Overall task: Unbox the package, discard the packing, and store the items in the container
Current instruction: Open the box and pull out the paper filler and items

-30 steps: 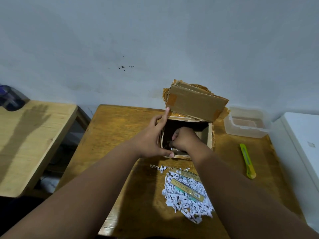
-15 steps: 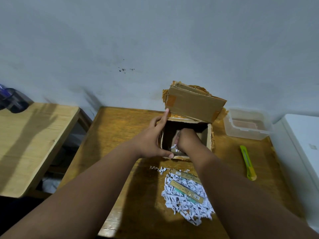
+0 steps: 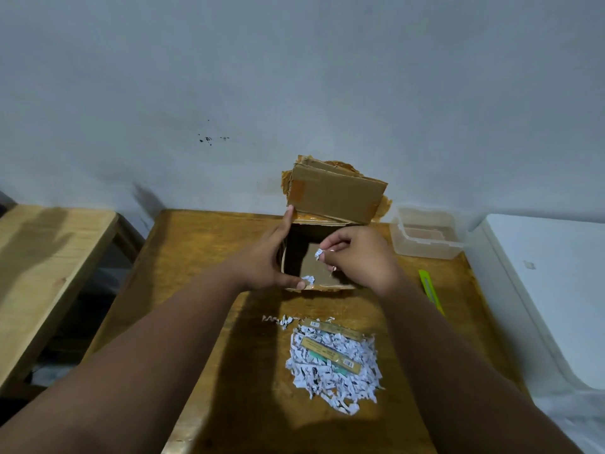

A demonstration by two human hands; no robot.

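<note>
An open cardboard box (image 3: pixel 334 198) stands at the back of the wooden table (image 3: pixel 203 263), its flaps raised against the wall. My left hand (image 3: pixel 268 260) grips the box's left wall and near rim. My right hand (image 3: pixel 357 257) is above the box opening, fingers pinched on a few scraps of shredded paper (image 3: pixel 319 253). One scrap (image 3: pixel 307 279) lies on the box floor. Nearer to me a pile of shredded paper (image 3: pixel 330 371) holds two thin gold-brown packets (image 3: pixel 330 355). A clear plastic container (image 3: pixel 429 234) sits right of the box.
A yellow-green utility knife (image 3: pixel 429 290) lies right of the box, partly behind my right arm. A second wooden table (image 3: pixel 42 263) stands to the left across a gap. A white surface (image 3: pixel 556 290) borders the right side. The wall is close behind.
My right hand has come up out of the box holding shredded paper scraps. The box floor now shows. My left hand stays on the box.
</note>
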